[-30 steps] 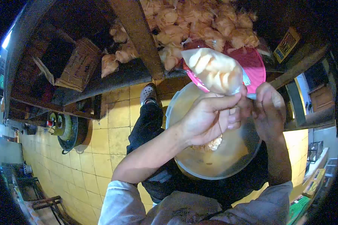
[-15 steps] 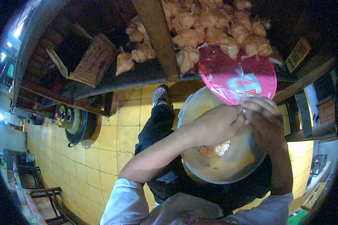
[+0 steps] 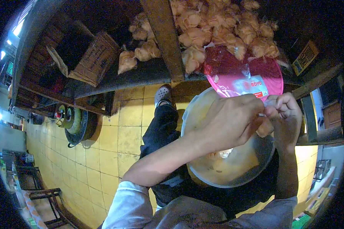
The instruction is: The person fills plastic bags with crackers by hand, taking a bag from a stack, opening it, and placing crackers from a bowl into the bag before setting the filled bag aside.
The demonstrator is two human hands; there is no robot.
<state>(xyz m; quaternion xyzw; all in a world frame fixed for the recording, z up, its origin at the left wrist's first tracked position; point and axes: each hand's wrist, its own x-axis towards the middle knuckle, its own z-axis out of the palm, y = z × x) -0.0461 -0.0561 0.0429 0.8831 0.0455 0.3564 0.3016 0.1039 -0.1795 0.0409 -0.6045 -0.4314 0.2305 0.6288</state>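
My left hand [image 3: 235,118] and my right hand [image 3: 286,114] meet above a large translucent plastic tub [image 3: 195,126], fingers pinched together. Between them is a small clear plastic bag [image 3: 265,126] with tan-orange contents, largely hidden by my fingers; a bit of clear plastic shows at my right fingertips. Low in the tub lie some pale, whitish pieces [image 3: 226,154], partly covered by my left forearm. Just beyond my hands, a pink plastic tray [image 3: 237,86] with a BOYO label leans on the shelf edge.
Many knotted bags of tan-orange snacks [image 3: 218,28] are heaped on the dark wooden shelf, around a post [image 3: 164,38]. An opened cardboard box [image 3: 97,59] sits left. A black basin [image 3: 88,129] with a green gas cylinder [image 3: 75,124] stands on the yellow tiles.
Both hands have shifted slightly right, and my right hand has turned so its fingers curl upward. The tan-orange bag now shows beneath the fingers. The tub and tray have stayed nearly still.
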